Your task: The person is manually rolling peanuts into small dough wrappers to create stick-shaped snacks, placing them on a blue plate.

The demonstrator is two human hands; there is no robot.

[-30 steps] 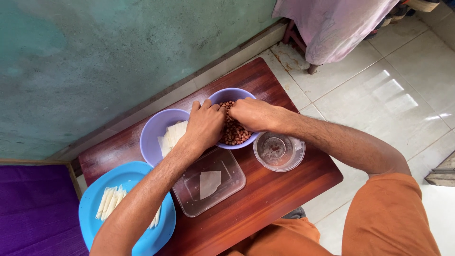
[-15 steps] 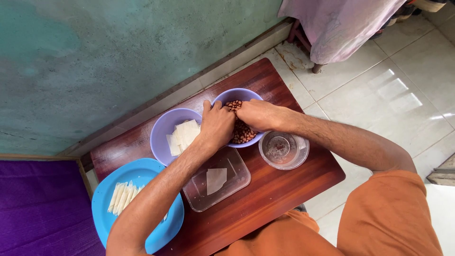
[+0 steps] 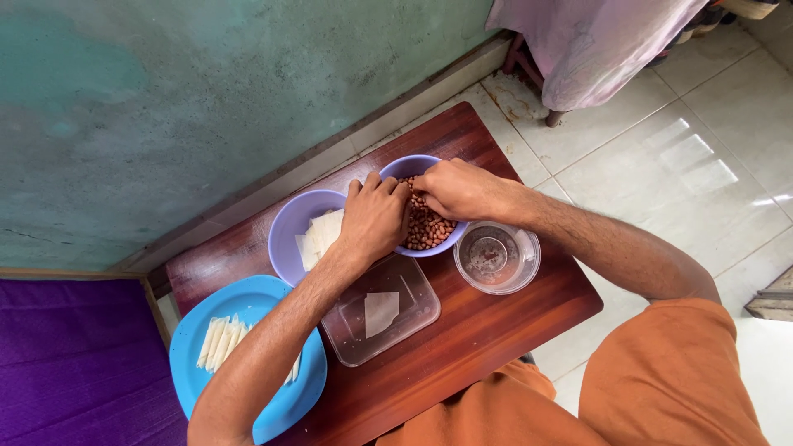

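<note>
Both hands meet over a purple bowl of peanuts [image 3: 431, 230] on a small dark wooden table [image 3: 487, 330]. My left hand [image 3: 373, 216] rests on the bowl's left rim with fingers curled. My right hand [image 3: 454, 188] reaches in from the right, fingertips pinched together over the peanuts beside the left fingers. What the fingertips hold is too small to tell. A second purple bowl [image 3: 299, 230] just left holds white square wrappers [image 3: 320, 235].
A clear rectangular tray [image 3: 413, 322] with one white wrapper [image 3: 380, 312] lies in front of the bowls. A clear round bowl [image 3: 497, 258] stands at the right. A blue plate [image 3: 248, 310] with rolled white sticks [image 3: 221, 343] sits at the left. Purple cloth [image 3: 74, 363] lies beside the table.
The view has shifted slightly, so the table sits further right in frame. Both hands stay at the peanut bowl, with the left fingers drawn a little closer to the right fingertips.
</note>
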